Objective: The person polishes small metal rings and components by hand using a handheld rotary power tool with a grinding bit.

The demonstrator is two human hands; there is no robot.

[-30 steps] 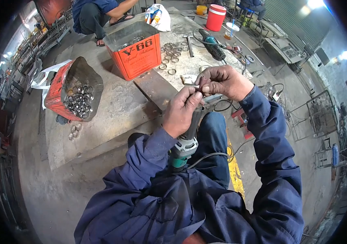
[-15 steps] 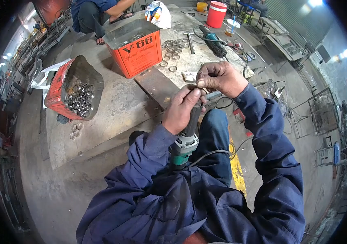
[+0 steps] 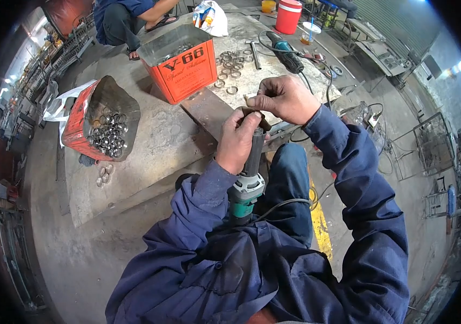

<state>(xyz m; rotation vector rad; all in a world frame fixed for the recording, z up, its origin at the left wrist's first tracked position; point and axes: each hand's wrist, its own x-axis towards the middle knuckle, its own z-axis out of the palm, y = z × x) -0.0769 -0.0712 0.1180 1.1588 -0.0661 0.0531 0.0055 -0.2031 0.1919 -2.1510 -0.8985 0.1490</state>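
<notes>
My left hand (image 3: 236, 141) is closed with thumb on top, gripping a thin, dark brown flap (image 3: 264, 122) that looks like a scrap of abrasive sheet. Just above it, my right hand (image 3: 287, 99) is closed in a pinch; what its fingertips hold is too small to make out. A green and grey power grinder (image 3: 248, 188) stands upright between my legs, its dark neck rising beside my left fingers. Ahead, several metal rings (image 3: 231, 65) lie on the work plate. An orange tin (image 3: 184, 73) marked V-66 stands there, and another orange tin (image 3: 76, 121) lies tipped with many rings inside.
A hammer (image 3: 255, 55) and a second teal grinder (image 3: 284, 52) with its cord lie at the far side of the plate (image 3: 149, 156). A red cooler (image 3: 288, 17) and a white bag (image 3: 210, 20) are farther back. Another person (image 3: 122, 24) squats at top left.
My right hand has moved up and left, away from my left fingers, exposing the brown flap. My left hand stays close to the grinder's top.
</notes>
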